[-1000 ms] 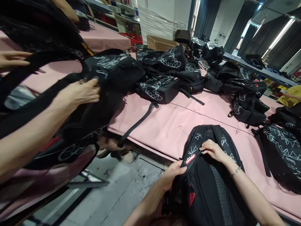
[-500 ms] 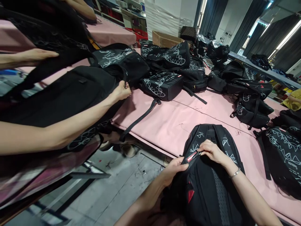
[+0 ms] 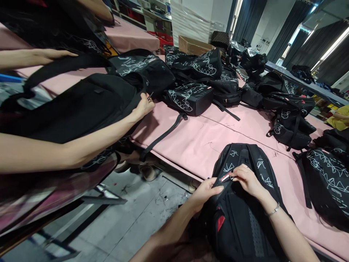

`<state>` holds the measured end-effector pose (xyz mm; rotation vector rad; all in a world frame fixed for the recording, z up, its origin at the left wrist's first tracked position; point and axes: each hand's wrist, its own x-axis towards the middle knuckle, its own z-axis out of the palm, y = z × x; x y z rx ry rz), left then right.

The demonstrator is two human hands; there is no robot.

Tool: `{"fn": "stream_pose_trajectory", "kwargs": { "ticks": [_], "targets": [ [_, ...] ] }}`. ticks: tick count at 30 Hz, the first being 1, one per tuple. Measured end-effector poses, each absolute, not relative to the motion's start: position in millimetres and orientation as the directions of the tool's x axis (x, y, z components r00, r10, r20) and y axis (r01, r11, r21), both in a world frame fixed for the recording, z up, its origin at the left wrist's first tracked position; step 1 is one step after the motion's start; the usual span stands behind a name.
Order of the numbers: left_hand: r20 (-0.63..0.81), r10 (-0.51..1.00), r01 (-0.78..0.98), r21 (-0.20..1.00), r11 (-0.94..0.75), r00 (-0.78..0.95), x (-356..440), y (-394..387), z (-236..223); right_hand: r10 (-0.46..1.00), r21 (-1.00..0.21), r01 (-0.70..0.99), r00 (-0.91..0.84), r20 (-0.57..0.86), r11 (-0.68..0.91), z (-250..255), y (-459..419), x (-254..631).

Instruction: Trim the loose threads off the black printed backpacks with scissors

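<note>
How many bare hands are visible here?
4. The wearer's left hand and right hand pinch the near black fabric backpack; a co-worker's near hand grips a second black backpack, their far hand rests above it. Others may be hidden.

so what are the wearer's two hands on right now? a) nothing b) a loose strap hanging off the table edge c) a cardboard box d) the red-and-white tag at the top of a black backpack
d: the left hand and right hand both pinch at the red-and-white tag on top of the black backpack, which lies on the pink table.
</note>
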<state>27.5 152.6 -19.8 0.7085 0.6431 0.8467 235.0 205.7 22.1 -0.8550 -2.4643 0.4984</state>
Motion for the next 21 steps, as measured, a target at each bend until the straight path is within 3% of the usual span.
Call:
{"fn": "stream_pose_trajectory", "kwargs": {
  "ticks": [6,21],
  "targets": [
    [-0.220,0.862,-0.415,0.804,0.426,0.457,34,151,-10,0.811,-0.491,0.645,-0.468,0.351,0.585,19,170,252],
    [-0.172,0.920,-0.405,0.858,0.315,0.352,60,142,-1,0.864,-0.363,0.802,-0.345,0.367,0.475,26,129,243]
  ]
}}
